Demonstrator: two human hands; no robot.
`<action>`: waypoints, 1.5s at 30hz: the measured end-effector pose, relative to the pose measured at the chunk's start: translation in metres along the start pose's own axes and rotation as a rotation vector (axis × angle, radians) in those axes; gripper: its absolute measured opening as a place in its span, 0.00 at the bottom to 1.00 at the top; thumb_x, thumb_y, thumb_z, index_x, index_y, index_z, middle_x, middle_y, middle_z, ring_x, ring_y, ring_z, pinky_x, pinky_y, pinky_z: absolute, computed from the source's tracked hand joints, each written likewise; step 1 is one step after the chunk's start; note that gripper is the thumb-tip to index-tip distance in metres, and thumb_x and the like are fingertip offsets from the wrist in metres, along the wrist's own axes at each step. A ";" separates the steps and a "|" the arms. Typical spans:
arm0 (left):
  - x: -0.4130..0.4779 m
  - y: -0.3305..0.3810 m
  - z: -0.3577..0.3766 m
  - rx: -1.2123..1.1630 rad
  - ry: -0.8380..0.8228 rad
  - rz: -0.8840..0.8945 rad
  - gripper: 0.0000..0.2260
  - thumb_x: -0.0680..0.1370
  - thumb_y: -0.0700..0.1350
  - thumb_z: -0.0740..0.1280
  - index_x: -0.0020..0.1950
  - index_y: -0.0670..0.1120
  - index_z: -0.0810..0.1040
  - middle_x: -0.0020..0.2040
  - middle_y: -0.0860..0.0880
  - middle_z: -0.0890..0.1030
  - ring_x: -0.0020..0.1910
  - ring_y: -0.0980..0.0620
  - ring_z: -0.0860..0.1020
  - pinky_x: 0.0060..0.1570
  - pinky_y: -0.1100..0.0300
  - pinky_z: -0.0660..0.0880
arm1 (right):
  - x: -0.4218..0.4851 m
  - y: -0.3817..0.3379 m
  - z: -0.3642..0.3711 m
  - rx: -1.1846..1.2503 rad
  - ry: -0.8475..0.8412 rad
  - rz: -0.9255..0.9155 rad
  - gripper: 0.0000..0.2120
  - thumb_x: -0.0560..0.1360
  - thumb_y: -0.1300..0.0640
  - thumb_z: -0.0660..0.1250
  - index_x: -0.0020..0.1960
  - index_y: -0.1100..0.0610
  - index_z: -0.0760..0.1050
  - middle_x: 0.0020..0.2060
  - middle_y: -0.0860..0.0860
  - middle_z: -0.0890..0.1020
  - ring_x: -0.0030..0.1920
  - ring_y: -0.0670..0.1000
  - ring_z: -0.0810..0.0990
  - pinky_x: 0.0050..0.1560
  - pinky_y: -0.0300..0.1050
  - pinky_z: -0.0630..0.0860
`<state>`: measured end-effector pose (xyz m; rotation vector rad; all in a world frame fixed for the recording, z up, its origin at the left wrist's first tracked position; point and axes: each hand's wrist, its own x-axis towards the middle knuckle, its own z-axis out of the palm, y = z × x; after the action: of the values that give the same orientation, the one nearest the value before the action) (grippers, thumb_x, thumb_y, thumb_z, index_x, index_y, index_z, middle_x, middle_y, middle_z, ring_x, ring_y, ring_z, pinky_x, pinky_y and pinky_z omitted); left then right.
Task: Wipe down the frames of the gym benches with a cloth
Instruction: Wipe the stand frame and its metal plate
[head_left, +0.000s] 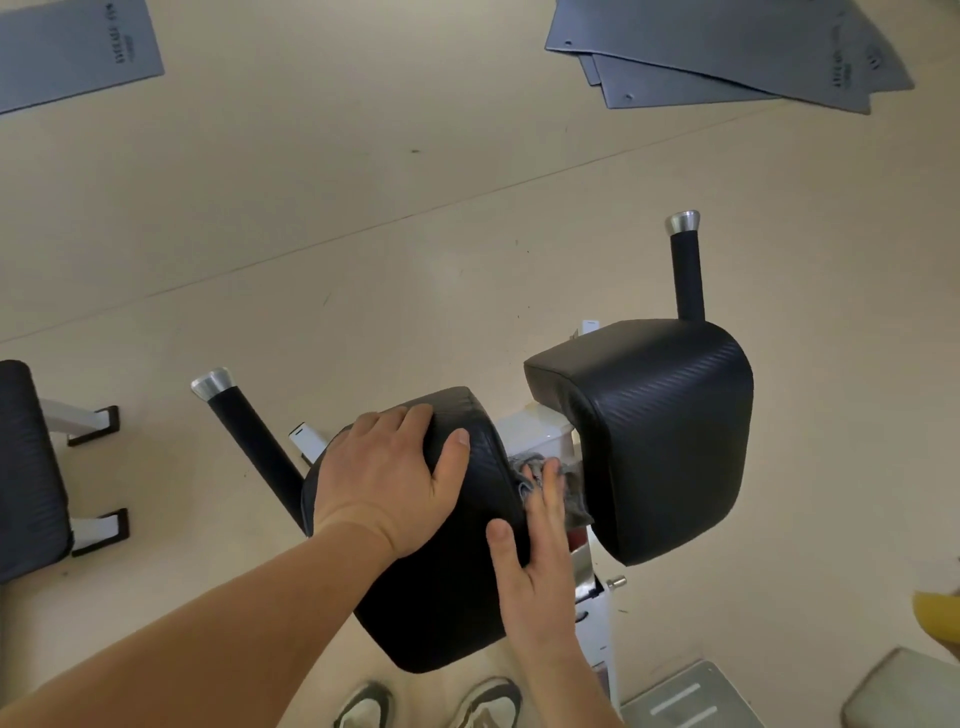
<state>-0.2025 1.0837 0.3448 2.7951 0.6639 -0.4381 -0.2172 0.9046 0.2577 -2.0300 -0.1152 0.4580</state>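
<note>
Left grip (384, 478) is spread wide and flat on the left pad (457, 597), probably just bracing. Right grip (540, 561) isn't clamping anything: straight fingers push the cloth (574, 488) into the gap beside the right pad (665, 441), onto the white bench frame (540, 431).

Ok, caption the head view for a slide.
Left hand rests on one black pad while right hand presses grey cloth against white frame.

Cloth (575, 483) mostly hidden: wedged between two black pads (660, 431), under fingers (551, 486) of right hand (537, 564). White frame (535, 431) largely covered by pads. Second bench (26, 467) cut by left edge. Yellow object (940, 618) cut by right edge, unidentifiable. Mat print (844, 73) unreadable.
</note>
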 end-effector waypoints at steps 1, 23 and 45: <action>0.000 0.000 0.001 0.002 0.001 0.004 0.30 0.81 0.67 0.43 0.74 0.54 0.69 0.68 0.52 0.77 0.67 0.48 0.73 0.66 0.51 0.70 | -0.003 0.003 0.001 0.008 0.009 0.020 0.41 0.75 0.23 0.51 0.82 0.38 0.45 0.80 0.30 0.46 0.80 0.38 0.43 0.80 0.56 0.54; 0.003 -0.005 0.006 -0.050 0.020 0.038 0.30 0.80 0.67 0.41 0.66 0.53 0.73 0.59 0.51 0.81 0.56 0.47 0.76 0.57 0.49 0.75 | -0.013 -0.023 0.007 -0.065 0.158 0.079 0.35 0.72 0.21 0.53 0.76 0.31 0.56 0.78 0.28 0.54 0.76 0.35 0.53 0.67 0.28 0.58; -0.099 0.009 0.019 0.152 0.001 0.850 0.29 0.85 0.54 0.55 0.84 0.51 0.48 0.84 0.49 0.44 0.83 0.48 0.42 0.77 0.52 0.34 | -0.143 -0.004 -0.055 0.344 0.575 0.448 0.14 0.81 0.46 0.66 0.39 0.51 0.79 0.34 0.49 0.81 0.39 0.52 0.79 0.45 0.48 0.74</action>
<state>-0.2866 1.0306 0.3617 2.8700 -0.5868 -0.3071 -0.3288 0.8218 0.3228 -1.7620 0.7314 0.1341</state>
